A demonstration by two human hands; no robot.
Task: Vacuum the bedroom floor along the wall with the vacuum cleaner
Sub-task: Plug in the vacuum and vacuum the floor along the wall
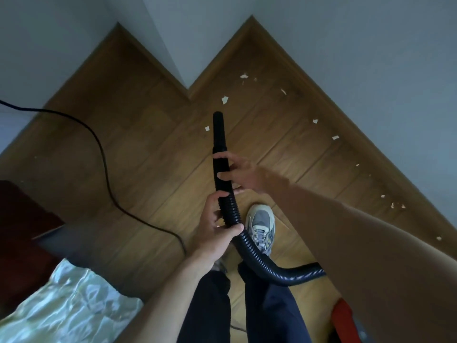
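A black vacuum nozzle tube (218, 134) points away from me over the wooden floor (153, 125). It joins a ribbed black hose (249, 248) that curves back to the right. My right hand (237, 173) grips the smooth tube just above the ribbed part. My left hand (217, 226) holds the ribbed hose lower down. Several white paper scraps (224, 99) lie on the floor ahead and along the right-hand skirting board (371, 134). A red part of the vacuum body (342, 318) shows at the lower right.
A black power cord (103, 154) snakes across the floor at the left. A bed with pale bedding (66, 308) and a dark red frame (19, 219) fills the lower left. My shoe (262, 226) stands under the hose. White walls (346, 45) meet at a jutting corner ahead.
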